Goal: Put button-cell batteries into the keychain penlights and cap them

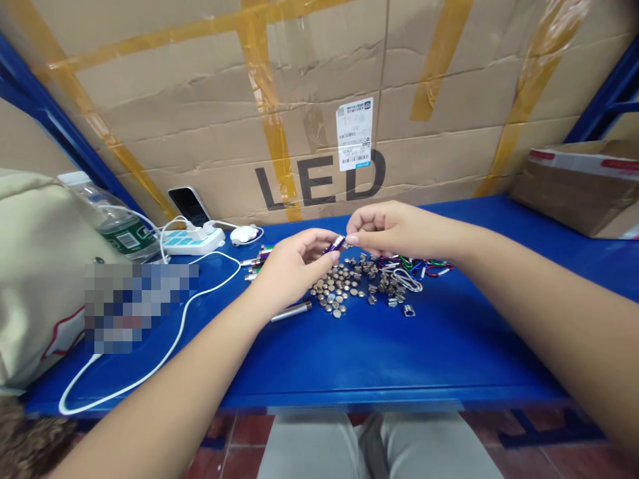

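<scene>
The left hand (292,273) and right hand (394,229) meet above a blue painted table (399,372). A short purple metal cylinder (335,243) is held in the air between them. The left fingers (319,241) are curled closed around its left part. The right thumb and forefinger (353,229) are pinched nearly shut on its right end.

Directly below lies a loose pile of silver button-cell batteries (333,289), with small grey metal parts (379,283) just right of it. Multicoloured carabiner clips (424,267) lie further right. A silver metal tube (291,311) lies beside the left hand, and small metal tubes with coloured ends (255,263) lie left of it. A white power strip (192,241) with a white cable (164,346) stands at far left, before a brown cardboard carton (319,106) printed "LED".
</scene>
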`<state>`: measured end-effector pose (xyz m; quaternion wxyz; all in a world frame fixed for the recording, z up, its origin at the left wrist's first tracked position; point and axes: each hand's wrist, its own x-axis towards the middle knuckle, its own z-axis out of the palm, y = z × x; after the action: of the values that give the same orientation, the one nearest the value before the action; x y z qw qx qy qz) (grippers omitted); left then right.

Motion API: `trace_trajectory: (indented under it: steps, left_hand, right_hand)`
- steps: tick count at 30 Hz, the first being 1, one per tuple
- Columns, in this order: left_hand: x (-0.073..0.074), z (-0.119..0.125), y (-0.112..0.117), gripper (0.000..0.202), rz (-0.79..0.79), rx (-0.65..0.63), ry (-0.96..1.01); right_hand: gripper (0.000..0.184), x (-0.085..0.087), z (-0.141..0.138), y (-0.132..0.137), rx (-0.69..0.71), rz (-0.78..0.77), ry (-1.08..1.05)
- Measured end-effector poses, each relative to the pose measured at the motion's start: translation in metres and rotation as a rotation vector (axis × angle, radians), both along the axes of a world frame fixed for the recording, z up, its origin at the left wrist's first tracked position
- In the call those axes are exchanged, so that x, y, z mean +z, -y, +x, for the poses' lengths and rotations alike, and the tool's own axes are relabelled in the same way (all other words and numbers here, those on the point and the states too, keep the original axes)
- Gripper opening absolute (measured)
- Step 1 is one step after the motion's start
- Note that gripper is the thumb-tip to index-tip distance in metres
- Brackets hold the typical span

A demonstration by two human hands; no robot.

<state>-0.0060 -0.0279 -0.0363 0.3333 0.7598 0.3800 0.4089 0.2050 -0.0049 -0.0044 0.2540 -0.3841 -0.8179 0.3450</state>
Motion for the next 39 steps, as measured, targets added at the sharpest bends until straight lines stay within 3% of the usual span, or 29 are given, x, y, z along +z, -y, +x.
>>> trace_trajectory:
  steps: [7, 26, 30, 39]
  left_hand:
    - [0.001, -0.001, 0.000, 0.023, -0.067, 0.000, 0.029]
    - [0.003, 0.003, 0.003, 0.024, -0.201, 0.007, 0.077]
    - [0.001, 0.003, 0.003, 0.027, -0.058, 0.035, 0.097]
    - [0.002, 0.002, 0.016, 0.023, 0.638, 0.315, -0.225]
  right_hand:
    - [0.019, -0.004, -0.003, -0.002, -0.012, 0.017, -0.159]
    - [0.016, -0.005, -0.004, -0.004, 0.007, 0.092, -0.123]
    - [0.023, -0.004, -0.007, 0.000, -0.011, 0.091, -0.175]
    - [0.027, -0.002, -0.016, 0.010, 0.002, -0.068, -0.339]
